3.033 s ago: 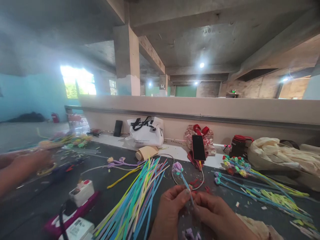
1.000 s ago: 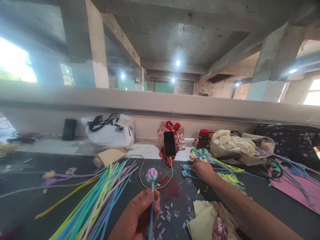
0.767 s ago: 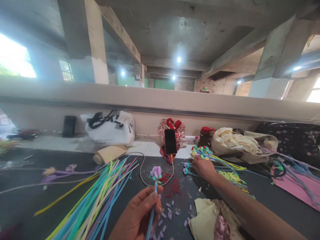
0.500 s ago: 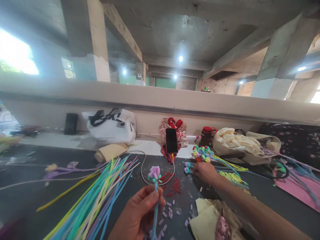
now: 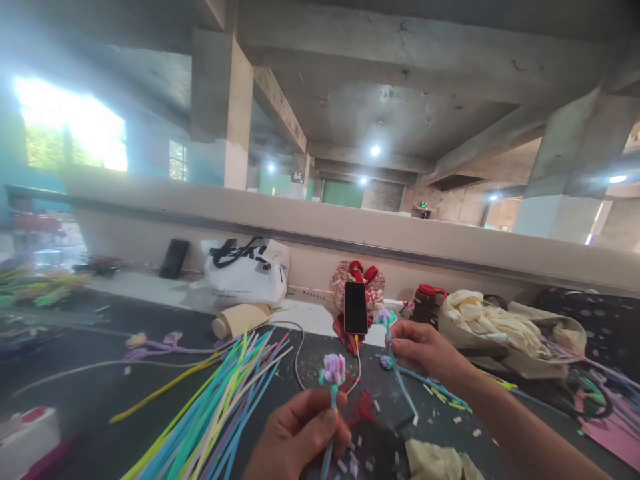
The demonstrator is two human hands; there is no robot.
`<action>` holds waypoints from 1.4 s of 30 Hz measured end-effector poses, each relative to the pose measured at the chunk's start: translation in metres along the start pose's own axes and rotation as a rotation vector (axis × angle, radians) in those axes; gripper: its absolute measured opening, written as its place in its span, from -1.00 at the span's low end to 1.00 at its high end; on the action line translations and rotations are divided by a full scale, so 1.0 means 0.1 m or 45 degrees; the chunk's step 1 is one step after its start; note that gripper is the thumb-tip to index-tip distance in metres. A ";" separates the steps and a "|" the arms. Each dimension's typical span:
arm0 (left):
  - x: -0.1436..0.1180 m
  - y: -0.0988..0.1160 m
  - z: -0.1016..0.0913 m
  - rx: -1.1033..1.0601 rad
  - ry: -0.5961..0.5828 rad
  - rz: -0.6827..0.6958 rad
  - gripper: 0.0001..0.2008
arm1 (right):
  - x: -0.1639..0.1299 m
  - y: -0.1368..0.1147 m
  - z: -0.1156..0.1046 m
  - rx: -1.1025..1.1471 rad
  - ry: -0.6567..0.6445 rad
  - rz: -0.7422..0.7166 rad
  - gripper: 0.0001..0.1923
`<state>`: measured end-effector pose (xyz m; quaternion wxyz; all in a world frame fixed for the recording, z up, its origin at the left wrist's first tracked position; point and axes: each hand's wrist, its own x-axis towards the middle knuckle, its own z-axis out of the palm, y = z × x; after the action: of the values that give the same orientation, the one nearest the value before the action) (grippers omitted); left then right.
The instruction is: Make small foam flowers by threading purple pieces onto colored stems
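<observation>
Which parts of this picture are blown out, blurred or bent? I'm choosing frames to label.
Head view: the window at far left is blown out and hazes the wall around it; the left edge of the table is smeared; the ledge bows from the wide lens; the left hand with its purple flower stem is fairly sharp; the right hand is slightly soft.

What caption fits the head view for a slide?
Left hand holds a purple-topped stem; right hand lifts another stem beside loose coloured stems.
</observation>
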<state>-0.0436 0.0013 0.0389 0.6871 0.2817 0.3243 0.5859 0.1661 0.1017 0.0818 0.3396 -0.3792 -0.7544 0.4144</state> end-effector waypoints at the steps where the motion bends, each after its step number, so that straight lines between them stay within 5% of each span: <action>1: 0.00 0.00 0.00 -0.010 0.008 0.009 -0.75 | -0.01 -0.06 0.06 0.091 -0.013 -0.007 -0.78; 8: 0.02 0.01 -0.01 -0.102 0.005 0.117 -0.78 | -0.05 -0.40 0.37 0.249 -0.035 -0.070 -0.77; 27: 0.07 -0.01 -0.05 -0.050 -0.041 0.149 -0.76 | -0.35 -0.73 0.44 0.858 0.043 0.015 -0.85; 35: 0.03 -0.04 -0.05 -0.002 -0.086 -0.005 -0.79 | -0.78 -0.37 0.69 1.049 0.091 0.200 -0.89; 42: 0.10 -0.20 -0.05 0.002 -0.180 -0.113 -0.75 | -0.66 -0.17 0.95 1.066 0.139 0.362 -0.76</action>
<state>-0.0335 0.0079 0.0193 0.7335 0.3081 0.2875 0.5332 0.1145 0.0038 0.0429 0.4430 -0.3302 -0.4428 0.7061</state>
